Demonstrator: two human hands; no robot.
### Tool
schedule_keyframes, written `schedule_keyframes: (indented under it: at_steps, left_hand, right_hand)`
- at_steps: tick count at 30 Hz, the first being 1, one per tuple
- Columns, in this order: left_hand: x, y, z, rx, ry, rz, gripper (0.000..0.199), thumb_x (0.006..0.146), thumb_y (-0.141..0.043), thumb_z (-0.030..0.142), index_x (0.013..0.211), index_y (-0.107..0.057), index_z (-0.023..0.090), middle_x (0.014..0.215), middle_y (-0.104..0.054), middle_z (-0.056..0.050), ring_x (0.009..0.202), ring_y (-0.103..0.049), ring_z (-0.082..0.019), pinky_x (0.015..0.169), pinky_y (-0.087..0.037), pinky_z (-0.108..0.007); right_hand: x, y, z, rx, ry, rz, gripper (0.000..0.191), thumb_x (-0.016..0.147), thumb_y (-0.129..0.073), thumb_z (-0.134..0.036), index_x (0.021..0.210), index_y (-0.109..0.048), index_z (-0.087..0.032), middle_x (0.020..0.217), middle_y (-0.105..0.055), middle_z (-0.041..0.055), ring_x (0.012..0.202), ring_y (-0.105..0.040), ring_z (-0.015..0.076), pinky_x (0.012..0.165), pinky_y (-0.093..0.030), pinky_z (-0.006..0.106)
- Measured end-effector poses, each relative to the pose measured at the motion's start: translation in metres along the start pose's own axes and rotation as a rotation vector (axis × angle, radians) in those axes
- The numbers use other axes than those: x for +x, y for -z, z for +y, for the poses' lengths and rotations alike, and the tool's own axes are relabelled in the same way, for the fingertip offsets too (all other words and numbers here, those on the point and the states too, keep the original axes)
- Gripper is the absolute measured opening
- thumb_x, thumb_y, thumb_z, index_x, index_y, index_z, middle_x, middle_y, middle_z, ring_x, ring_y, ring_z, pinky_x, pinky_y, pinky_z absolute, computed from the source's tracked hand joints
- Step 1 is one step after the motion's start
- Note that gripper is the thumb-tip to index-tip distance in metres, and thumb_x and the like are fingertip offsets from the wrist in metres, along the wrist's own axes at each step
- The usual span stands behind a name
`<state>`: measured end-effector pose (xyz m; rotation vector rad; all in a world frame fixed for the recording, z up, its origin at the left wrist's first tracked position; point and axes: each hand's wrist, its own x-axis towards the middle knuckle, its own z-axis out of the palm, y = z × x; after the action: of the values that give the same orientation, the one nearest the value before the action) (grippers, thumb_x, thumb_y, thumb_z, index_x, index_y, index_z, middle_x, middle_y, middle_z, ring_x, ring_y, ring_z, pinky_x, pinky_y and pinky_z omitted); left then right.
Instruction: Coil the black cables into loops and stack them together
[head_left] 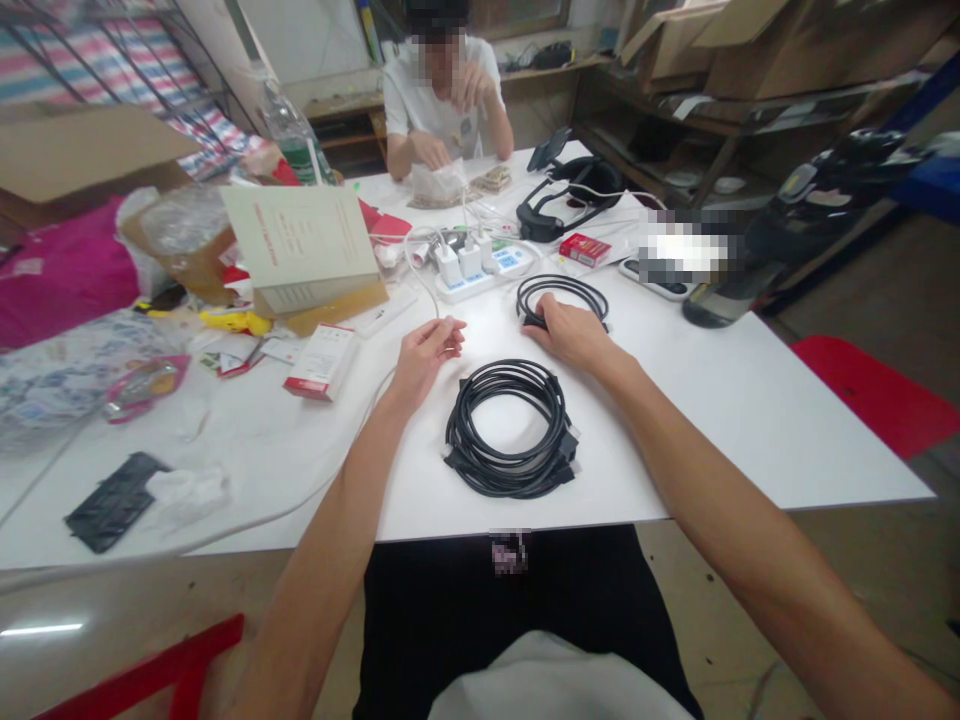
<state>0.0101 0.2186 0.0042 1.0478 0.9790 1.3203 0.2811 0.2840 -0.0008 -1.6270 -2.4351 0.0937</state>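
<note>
A thick coil of black cable (510,474) lies on the white table (720,430) near its front edge, with connectors at its sides. Beyond it to the right is a thinner black cable coil (579,286), and my right hand (562,330) has its fingers closed on the near left part of that coil. My left hand (431,352) is over the table, up and left of the thick coil, its fingers curled together beside a white cable (426,280). Whatever its fingertips may hold is too small to make out.
A white power strip (480,278) with plugs stands ahead. At the right are a dark bottle (772,240), a phone-like device (656,280) and a headset (544,220). Boxes and bags crowd the left. Across the table sits a person (465,120).
</note>
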Motion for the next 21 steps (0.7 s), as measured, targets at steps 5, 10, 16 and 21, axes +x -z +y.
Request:
schedule_keyframes:
  at_steps: [5, 10, 16, 21]
  left_hand:
    - [0.000, 0.001, -0.001, -0.007, -0.001, 0.001, 0.044, 0.080, -0.091, 0.055, 0.097, -0.082, 0.016, 0.089, -0.069, -0.005, 0.078, -0.062, -0.012, 0.075, -0.051, -0.027]
    - [0.001, 0.002, -0.002, 0.002, -0.006, -0.005, 0.043, 0.082, -0.090, 0.055, 0.098, -0.082, 0.017, 0.090, -0.070, -0.005, 0.078, -0.063, -0.013, 0.075, -0.051, -0.027]
    - [0.001, 0.002, -0.002, 0.002, -0.004, -0.009, 0.043, 0.082, -0.090, 0.056, 0.098, -0.082, 0.017, 0.090, -0.070, -0.005, 0.078, -0.063, -0.013, 0.075, -0.051, -0.027]
    - [0.000, 0.002, -0.003, 0.009, 0.014, -0.061, 0.049, 0.085, -0.088, 0.059, 0.109, -0.081, 0.016, 0.095, -0.072, -0.006, 0.082, -0.067, -0.013, 0.073, -0.051, -0.025]
  right_hand:
    - [-0.004, 0.007, -0.001, -0.066, 0.022, -0.052, 0.039, 0.106, -0.050, -0.050, 0.119, -0.063, -0.015, 0.128, -0.071, 0.0208, 0.110, -0.068, 0.0339, 0.082, -0.046, 0.037]
    - [-0.003, 0.009, -0.005, -0.096, 0.000, -0.070, 0.043, 0.109, -0.042, -0.046, 0.125, -0.060, -0.010, 0.128, -0.070, 0.0274, 0.113, -0.067, 0.0379, 0.087, -0.047, 0.041]
    - [-0.004, 0.018, -0.022, 0.040, -0.133, 0.016, 0.052, 0.111, -0.032, -0.053, 0.136, -0.048, -0.010, 0.115, -0.073, 0.0266, 0.105, -0.070, 0.0415, 0.079, -0.043, 0.039]
    - [-0.012, 0.018, -0.044, 0.133, 0.053, 0.117, 0.052, 0.113, -0.029, -0.055, 0.134, -0.046, -0.011, 0.103, -0.075, 0.0217, 0.092, -0.070, 0.0342, 0.071, -0.038, 0.034]
